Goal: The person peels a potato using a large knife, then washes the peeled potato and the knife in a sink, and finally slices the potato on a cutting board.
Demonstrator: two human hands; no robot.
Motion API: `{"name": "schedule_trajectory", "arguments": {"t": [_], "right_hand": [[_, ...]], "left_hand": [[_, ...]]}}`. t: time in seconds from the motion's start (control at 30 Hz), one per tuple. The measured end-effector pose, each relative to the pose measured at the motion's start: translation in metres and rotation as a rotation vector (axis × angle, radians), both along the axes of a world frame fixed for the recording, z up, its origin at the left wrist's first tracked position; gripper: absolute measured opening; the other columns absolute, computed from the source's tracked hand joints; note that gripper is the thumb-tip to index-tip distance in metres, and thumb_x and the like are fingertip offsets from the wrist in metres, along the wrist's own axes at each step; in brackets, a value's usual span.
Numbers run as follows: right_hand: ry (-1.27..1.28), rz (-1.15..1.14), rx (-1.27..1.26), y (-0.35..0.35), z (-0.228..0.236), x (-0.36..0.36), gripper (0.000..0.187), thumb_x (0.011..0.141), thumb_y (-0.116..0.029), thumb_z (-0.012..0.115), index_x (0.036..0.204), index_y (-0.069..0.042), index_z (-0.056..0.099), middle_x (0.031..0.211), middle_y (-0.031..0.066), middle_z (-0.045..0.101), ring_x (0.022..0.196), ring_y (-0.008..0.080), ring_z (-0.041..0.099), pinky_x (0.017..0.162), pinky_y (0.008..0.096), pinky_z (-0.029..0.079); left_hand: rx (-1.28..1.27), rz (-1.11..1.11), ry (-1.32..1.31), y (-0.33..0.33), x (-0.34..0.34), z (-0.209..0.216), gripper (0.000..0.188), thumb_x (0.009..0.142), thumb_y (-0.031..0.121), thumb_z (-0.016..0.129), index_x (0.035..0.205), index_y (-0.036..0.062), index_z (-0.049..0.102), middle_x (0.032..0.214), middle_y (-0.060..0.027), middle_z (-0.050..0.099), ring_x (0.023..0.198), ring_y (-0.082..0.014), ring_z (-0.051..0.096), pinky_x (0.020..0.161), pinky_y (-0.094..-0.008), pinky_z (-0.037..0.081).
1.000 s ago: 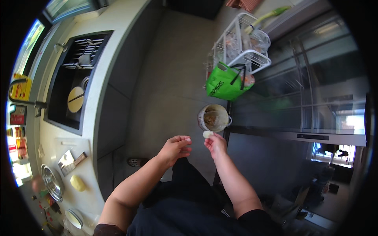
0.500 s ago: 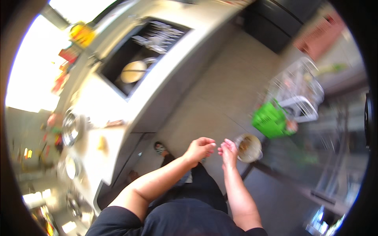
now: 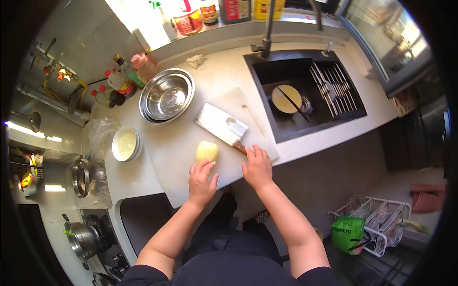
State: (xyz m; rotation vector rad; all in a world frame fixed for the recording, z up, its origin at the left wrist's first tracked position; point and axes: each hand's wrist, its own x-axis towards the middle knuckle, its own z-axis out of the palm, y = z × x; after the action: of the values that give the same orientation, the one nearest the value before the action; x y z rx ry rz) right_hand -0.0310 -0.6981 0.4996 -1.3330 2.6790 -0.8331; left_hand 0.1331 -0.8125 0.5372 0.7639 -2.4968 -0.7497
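Note:
A pale yellow peeled potato (image 3: 206, 151) lies on the white cutting board (image 3: 179, 167) at the counter's front edge. My left hand (image 3: 201, 180) rests just below it, fingers spread and fingertips at the potato. To the right a broad steel cleaver (image 3: 220, 125) lies flat on the board, its handle pointing toward me. My right hand (image 3: 257, 167) lies palm down on the board, fingertips at the end of that handle, not closed around it.
Stacked steel bowls (image 3: 167, 95) and a small white bowl (image 3: 126, 144) stand behind and left of the board. A dark sink (image 3: 305, 90) with a faucet (image 3: 267, 28) is at the right. Bottles line the back. Pots (image 3: 81, 236) sit at the left. A green bag (image 3: 349, 233) hangs on a floor rack.
The view has swung from the floor and a small bin up to the counter. Both hands have moved from over the bin onto the cutting board.

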Motion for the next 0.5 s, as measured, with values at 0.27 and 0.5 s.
{"name": "schedule_trajectory", "arguments": {"t": [0.27, 0.5], "right_hand": [[-0.287, 0.045, 0.317, -0.082, -0.020, -0.029, 0.058, 0.072, -0.012, 0.075, 0.123, -0.007, 0.048, 0.100, 0.0193, 0.061, 0.092, 0.0397, 0.060, 0.080, 0.0473, 0.051], [-0.266, -0.094, 0.242, -0.073, 0.020, -0.031, 0.045, 0.073, -0.011, 0.064, 0.116, -0.010, 0.055, 0.087, 0.0158, 0.066, 0.082, 0.0369, 0.064, 0.072, 0.0471, 0.052]], "left_hand": [[-0.091, -0.146, -0.176, -0.063, -0.014, -0.015, 0.050, 0.072, 0.004, 0.071, 0.121, 0.0041, 0.060, 0.126, -0.0125, 0.055, 0.114, -0.0384, 0.048, 0.093, -0.0442, 0.047], [-0.071, -0.170, -0.320, -0.071, -0.023, -0.009, 0.053, 0.073, 0.000, 0.061, 0.126, -0.0004, 0.056, 0.130, -0.0113, 0.050, 0.115, -0.0390, 0.046, 0.081, -0.0385, 0.056]]}}
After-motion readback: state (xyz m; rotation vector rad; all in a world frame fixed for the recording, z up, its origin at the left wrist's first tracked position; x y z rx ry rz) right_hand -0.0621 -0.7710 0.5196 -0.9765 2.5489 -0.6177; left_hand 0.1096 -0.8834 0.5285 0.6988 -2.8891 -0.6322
